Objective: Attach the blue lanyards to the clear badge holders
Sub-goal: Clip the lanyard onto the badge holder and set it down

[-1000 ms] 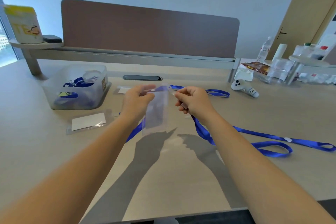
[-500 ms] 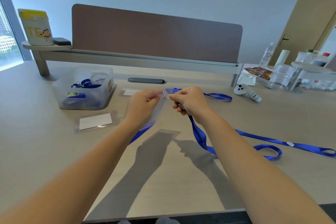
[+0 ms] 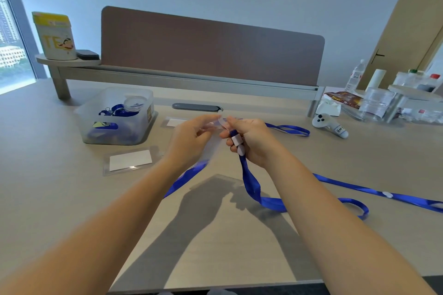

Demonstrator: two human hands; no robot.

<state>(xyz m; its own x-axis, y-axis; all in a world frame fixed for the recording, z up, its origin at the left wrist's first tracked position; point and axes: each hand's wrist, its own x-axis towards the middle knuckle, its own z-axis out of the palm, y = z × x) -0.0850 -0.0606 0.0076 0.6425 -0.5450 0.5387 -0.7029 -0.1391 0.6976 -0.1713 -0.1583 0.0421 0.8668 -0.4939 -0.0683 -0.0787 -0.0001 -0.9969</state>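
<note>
Item: clear badge holder (image 3: 211, 137), raised above the surface (image 3: 60, 199), top edge pinched in my left hand (image 3: 191, 136). Item: blue lanyard (image 3: 250, 184), clip end gripped in my right hand (image 3: 249, 139). Handling, my judgement: steady the slot, feed the clip squarely, leave the strap slack.

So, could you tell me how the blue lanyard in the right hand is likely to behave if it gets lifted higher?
The blue lanyard probably stays floppy: it droops from the right hand and curls loosely over the desk. It looks like thin, light ribbon, so the trailing loops would likely drag along behind.
</note>
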